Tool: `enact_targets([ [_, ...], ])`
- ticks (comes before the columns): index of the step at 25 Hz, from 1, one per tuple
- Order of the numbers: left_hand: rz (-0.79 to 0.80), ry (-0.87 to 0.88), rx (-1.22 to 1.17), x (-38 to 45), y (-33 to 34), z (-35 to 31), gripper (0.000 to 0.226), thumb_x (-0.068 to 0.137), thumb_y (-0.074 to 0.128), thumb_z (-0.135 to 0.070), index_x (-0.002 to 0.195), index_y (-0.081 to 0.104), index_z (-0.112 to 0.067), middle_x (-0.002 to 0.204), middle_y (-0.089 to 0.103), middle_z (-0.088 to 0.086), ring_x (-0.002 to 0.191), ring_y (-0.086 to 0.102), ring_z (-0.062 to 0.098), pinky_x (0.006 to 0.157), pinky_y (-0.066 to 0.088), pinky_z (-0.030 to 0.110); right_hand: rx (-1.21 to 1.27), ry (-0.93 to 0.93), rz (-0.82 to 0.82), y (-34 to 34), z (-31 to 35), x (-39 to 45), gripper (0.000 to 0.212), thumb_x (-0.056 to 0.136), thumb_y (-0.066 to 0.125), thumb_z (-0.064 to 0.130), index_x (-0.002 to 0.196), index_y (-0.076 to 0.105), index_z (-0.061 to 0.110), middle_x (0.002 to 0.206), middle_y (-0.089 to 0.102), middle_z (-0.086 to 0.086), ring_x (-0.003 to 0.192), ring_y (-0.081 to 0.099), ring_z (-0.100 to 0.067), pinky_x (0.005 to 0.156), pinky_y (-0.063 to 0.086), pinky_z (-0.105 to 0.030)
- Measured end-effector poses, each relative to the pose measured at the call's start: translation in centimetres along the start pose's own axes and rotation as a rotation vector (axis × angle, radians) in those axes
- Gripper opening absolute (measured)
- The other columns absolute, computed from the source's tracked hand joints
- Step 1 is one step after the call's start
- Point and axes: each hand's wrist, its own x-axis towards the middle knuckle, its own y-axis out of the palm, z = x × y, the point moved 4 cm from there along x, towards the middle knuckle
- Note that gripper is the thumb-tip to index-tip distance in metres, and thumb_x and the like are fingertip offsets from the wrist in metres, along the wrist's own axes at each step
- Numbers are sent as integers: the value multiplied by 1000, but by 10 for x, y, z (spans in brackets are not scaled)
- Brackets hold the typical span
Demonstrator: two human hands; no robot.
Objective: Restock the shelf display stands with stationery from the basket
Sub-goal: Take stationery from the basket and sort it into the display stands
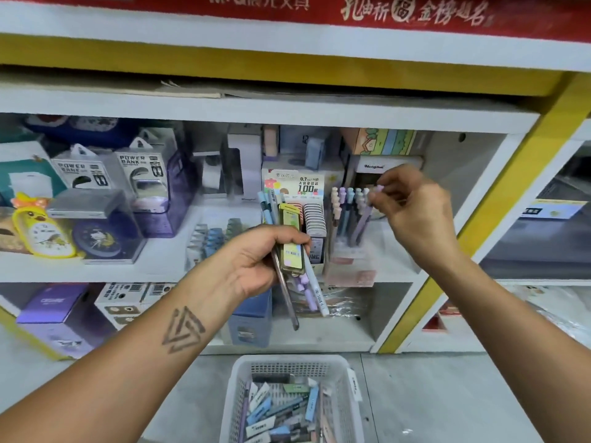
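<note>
1. Here, a bundle of stationery (289, 251) is gripped in the left hand (256, 260), fingers curled round it; a flat yellow-green lead case, a dark pen and pale blue and lilac pens are seen in the bundle, their ends sticking out above and below the fist.
2. A lilac pen (367, 212) is pinched near its top by the fingertips of the right hand (412, 212); its lower end is set among the pastel pens standing upright in the clear pen stand (348, 251) on the middle shelf (160, 266).
3. Just left of that stand, a lead-refill display (315, 219) is seen, with rows of small cases and a card marked 0.7 and 100 behind them; it is partly hidden by the left hand's bundle.
4. The white basket (289, 362) is placed on the floor below the shelves, between the two forearms; more pens and small packets are heaped inside it.
5. Further left on the middle shelf, power bank boxes (112, 171) and a yellow clock (41, 231) are set.
</note>
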Motion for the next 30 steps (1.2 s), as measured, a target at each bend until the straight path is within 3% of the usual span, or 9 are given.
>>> enact_targets([
  [6, 16, 1, 0, 13, 0, 6, 13, 65, 68, 7, 77, 69, 3, 72, 68, 14, 60, 67, 20, 58, 58, 31, -9, -73, 21, 20, -17, 2, 13, 90, 72, 17, 94, 60, 19, 81, 70, -3, 77, 67, -21, 69, 56, -45],
  [14, 74, -16, 35, 14, -8, 7, 18, 62, 71, 5, 79, 73, 5, 78, 69, 16, 67, 67, 23, 63, 58, 32, -131, -134, 50, 43, -24, 5, 14, 89, 71, 16, 86, 58, 17, 70, 64, -5, 64, 60, -27, 58, 52, -45],
  [17, 120, -15, 61, 11, -8, 5, 18, 61, 72, 4, 79, 75, 4, 80, 68, 17, 69, 66, 24, 64, 58, 34, -214, -195, 101, 53, -22, 9, 2, 90, 69, 10, 89, 69, 9, 77, 68, -9, 70, 62, -30, 61, 53, -43],
  [21, 164, -21, 73, 10, -8, 3, 20, 62, 73, 3, 82, 75, 4, 82, 66, 17, 70, 64, 25, 63, 58, 38, -343, -274, 180, 60, -10, 7, 17, 96, 58, 8, 104, 73, 3, 90, 60, -12, 78, 58, -31, 65, 50, -39],
  [23, 162, -25, 76, 11, -8, 3, 25, 63, 73, 3, 88, 72, 4, 82, 65, 17, 70, 64, 25, 65, 58, 39, -102, -147, 170, 57, 2, 6, 15, 96, 62, 18, 105, 74, 13, 81, 61, -8, 68, 58, -19, 58, 48, -31],
  [26, 173, -46, 75, 10, -4, 3, 17, 64, 74, 3, 81, 74, 0, 76, 65, 14, 65, 64, 24, 61, 57, 38, 460, 271, 413, 70, 20, -5, 15, 88, 75, 33, 95, 72, 20, 69, 69, -8, 51, 56, -14, 43, 40, -23],
  [28, 175, -66, 75, 9, -3, 6, 20, 67, 73, 2, 86, 73, 1, 76, 66, 14, 62, 64, 23, 51, 57, 37, 541, 385, 518, 82, 27, -17, 22, 82, 80, 28, 94, 71, 13, 73, 73, -5, 51, 59, -12, 41, 41, -21],
  [30, 181, -76, 52, 8, -3, 8, 22, 70, 73, -1, 91, 74, 1, 80, 71, 14, 60, 66, 23, 48, 57, 37, 601, 466, 515, 89, 30, -24, 20, 81, 80, 15, 92, 68, 2, 70, 71, -5, 54, 62, -15, 44, 48, -25],
])
